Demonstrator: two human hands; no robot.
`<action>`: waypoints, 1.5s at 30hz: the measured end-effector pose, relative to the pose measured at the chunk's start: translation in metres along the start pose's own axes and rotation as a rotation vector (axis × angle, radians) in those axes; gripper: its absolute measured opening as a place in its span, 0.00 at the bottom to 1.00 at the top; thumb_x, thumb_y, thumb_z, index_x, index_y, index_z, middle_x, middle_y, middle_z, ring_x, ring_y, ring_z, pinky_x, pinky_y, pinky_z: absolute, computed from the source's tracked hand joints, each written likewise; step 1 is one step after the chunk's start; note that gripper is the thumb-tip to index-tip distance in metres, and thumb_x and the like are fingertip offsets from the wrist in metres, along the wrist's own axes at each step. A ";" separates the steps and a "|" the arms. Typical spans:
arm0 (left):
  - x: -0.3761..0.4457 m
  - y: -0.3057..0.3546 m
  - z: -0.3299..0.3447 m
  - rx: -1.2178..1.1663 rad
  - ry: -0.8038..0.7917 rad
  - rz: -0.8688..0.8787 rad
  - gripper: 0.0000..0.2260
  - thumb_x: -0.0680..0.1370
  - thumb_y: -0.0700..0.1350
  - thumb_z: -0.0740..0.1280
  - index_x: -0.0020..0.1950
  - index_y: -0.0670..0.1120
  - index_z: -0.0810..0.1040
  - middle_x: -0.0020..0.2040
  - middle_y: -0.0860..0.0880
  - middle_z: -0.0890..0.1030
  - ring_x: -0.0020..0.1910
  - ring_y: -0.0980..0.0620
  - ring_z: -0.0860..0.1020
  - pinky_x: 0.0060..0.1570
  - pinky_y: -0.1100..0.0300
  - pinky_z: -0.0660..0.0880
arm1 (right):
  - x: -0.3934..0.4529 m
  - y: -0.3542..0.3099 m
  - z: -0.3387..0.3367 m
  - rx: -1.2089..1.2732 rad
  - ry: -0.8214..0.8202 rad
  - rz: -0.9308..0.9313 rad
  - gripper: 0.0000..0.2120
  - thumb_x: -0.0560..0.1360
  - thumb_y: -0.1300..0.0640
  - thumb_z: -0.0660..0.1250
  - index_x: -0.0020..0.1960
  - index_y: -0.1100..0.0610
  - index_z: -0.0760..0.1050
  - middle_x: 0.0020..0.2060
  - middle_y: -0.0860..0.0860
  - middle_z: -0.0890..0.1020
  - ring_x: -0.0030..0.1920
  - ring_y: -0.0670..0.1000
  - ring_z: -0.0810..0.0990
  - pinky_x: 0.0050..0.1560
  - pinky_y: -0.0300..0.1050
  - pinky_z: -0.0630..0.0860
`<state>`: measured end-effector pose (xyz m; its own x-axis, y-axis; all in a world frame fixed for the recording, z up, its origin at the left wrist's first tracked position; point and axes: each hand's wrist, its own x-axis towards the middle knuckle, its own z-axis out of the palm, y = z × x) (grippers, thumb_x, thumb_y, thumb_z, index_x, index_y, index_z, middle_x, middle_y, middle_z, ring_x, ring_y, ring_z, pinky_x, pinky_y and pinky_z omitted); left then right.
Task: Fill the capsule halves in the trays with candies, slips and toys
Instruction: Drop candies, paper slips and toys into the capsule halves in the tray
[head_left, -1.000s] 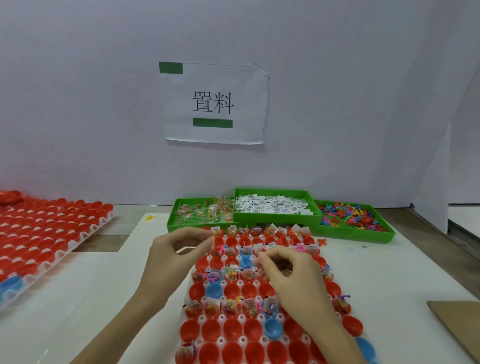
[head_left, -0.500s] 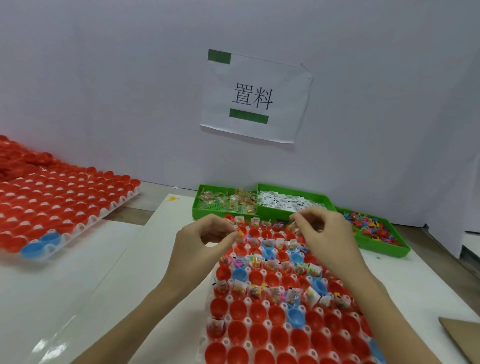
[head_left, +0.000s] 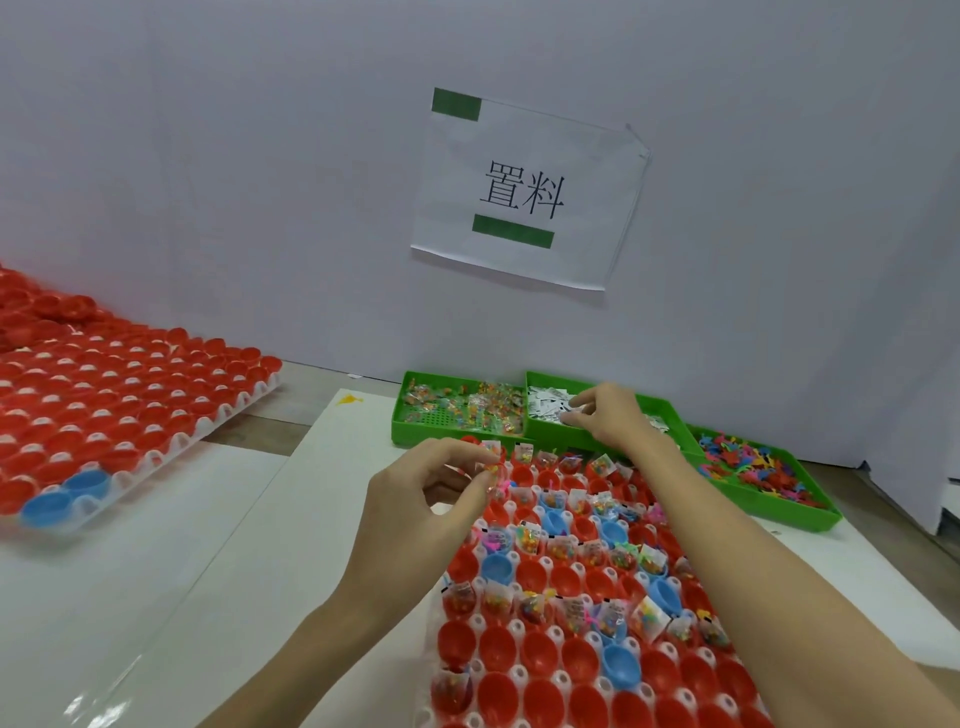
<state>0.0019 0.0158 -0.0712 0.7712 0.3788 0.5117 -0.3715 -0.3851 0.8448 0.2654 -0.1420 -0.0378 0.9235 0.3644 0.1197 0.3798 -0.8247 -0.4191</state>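
The right hand (head_left: 605, 415) reaches into the middle green bin (head_left: 660, 410), its fingers (head_left: 582, 402) curled down among the white paper slips (head_left: 545, 405) — they seem to pinch at one, though I cannot tell whether a slip is truly caught. The left hand (head_left: 426, 499) hovers at the far left corner of the near tray (head_left: 519, 712), thumb and forefinger drawn narrow around something small and bright, too small to name.

The near tray sits on the white worktop (head_left: 156, 597), packed with red and blue capsule halves (head_left: 540, 654). Several rows at the far end already carry candy packets and folded slips; the rows closest to the person are mostly bare cups.

Left of the slip bin, touching it, stands a green bin of wrapped candies (head_left: 467, 405); to the right, a third green bin holds small coloured toys (head_left: 748, 467).

Well apart on the left lies a second tray (head_left: 114, 415) of red halves with two blue ones at its near corner. A paper sign (head_left: 524, 192) — black characters, green bars — hangs on the white wall.
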 end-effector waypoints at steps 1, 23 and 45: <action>0.000 0.000 0.000 -0.001 0.000 -0.003 0.08 0.78 0.40 0.74 0.53 0.52 0.85 0.46 0.56 0.85 0.45 0.53 0.84 0.45 0.64 0.81 | 0.004 -0.001 0.001 0.001 -0.016 0.018 0.18 0.76 0.52 0.75 0.61 0.62 0.81 0.59 0.59 0.84 0.56 0.56 0.82 0.58 0.47 0.76; 0.001 -0.002 -0.001 0.077 -0.021 -0.009 0.08 0.77 0.39 0.74 0.51 0.52 0.85 0.45 0.57 0.84 0.44 0.57 0.84 0.43 0.69 0.79 | 0.003 0.022 -0.006 0.088 0.095 -0.004 0.09 0.76 0.55 0.74 0.49 0.61 0.83 0.43 0.52 0.83 0.40 0.47 0.77 0.42 0.39 0.71; -0.003 0.011 0.000 -0.160 -0.189 -0.108 0.09 0.72 0.44 0.79 0.51 0.52 0.87 0.44 0.52 0.88 0.45 0.54 0.87 0.45 0.67 0.81 | -0.192 -0.039 -0.008 0.612 -0.010 -0.299 0.04 0.76 0.53 0.75 0.50 0.50 0.86 0.41 0.45 0.88 0.44 0.45 0.87 0.48 0.38 0.83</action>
<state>-0.0046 0.0099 -0.0638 0.8879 0.2411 0.3917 -0.3472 -0.2071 0.9146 0.0739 -0.1828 -0.0373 0.7821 0.5449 0.3024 0.5169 -0.2963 -0.8031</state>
